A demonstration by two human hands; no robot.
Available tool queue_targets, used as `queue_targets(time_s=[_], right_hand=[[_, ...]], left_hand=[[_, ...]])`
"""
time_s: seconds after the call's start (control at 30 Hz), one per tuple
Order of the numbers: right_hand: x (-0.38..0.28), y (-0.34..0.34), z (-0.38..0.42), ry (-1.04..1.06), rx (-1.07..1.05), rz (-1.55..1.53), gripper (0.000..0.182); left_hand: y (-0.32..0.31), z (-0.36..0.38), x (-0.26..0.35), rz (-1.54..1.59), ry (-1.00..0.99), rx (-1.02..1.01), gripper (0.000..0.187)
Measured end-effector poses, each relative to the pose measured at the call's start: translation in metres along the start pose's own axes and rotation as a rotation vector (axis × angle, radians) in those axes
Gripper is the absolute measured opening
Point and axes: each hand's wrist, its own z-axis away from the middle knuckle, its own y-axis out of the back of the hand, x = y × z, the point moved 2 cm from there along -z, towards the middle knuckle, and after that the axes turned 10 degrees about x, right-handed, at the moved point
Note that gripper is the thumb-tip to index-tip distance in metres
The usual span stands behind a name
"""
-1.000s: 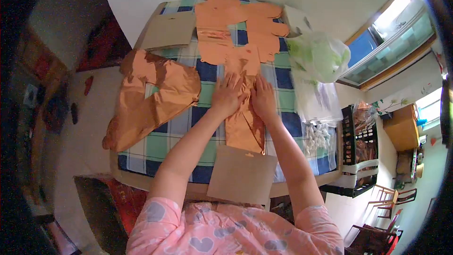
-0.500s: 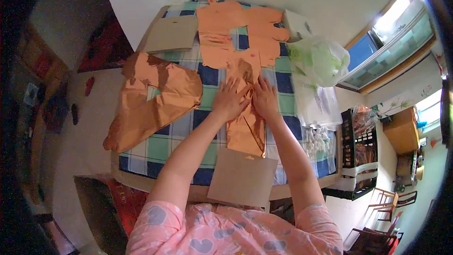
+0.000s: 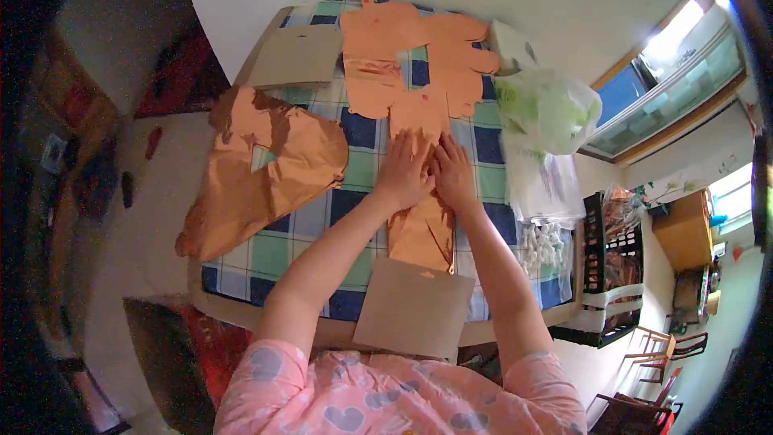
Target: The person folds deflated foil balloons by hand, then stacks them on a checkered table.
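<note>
A long copper-coloured foil balloon (image 3: 419, 235) lies flat on the checked tablecloth (image 3: 366, 229) in front of me. My left hand (image 3: 405, 169) rests palm down on its left half, fingers stretched out. On the right half lies my right hand (image 3: 454, 173), also spread flat, its thumb side close to the left hand. Creases show in the foil around and below both hands. The balloon's near end meets a grey-brown card (image 3: 415, 306) with a hanging slot, at the table's front edge. Beyond my hands, more flat copper foil balloons (image 3: 455, 60) cover the far side.
At the left lies another crumpled copper foil balloon (image 3: 282, 169), with a second card (image 3: 295, 56) behind it. Clear plastic bags (image 3: 546, 185), a green-printed bag (image 3: 555, 109) and a white bundle (image 3: 543, 248) line the right side. A black crate (image 3: 613, 274) stands beyond the table's right edge.
Both hands stay on the foil and have shifted only slightly. The foil just beyond the fingertips looks smoother and flatter than before.
</note>
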Motion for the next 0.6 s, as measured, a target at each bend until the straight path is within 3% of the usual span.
queue_targets(time_s=[0.27,0.37,0.47,0.57,0.6], right_hand=[[-0.007,0.005,-0.008,-0.041,-0.04,-0.007,0.04],[-0.006,0.004,-0.006,-0.024,-0.027,0.005,0.04],[-0.007,0.004,-0.004,-0.009,-0.029,0.013,0.039],[-0.004,0.005,-0.003,0.052,-0.015,0.036,0.038],[-0.005,0.005,-0.004,0.027,-0.046,0.041,0.038]], left_hand=[[-0.017,0.005,-0.008,-0.068,0.069,0.136,0.073],[-0.008,-0.002,-0.017,0.206,0.147,0.325,0.069],[0.021,0.009,0.024,-0.234,-0.031,0.37,0.058],[0.003,0.028,0.034,0.025,-0.247,0.183,0.048],[0.008,0.028,0.04,0.078,-0.138,-0.021,0.044]])
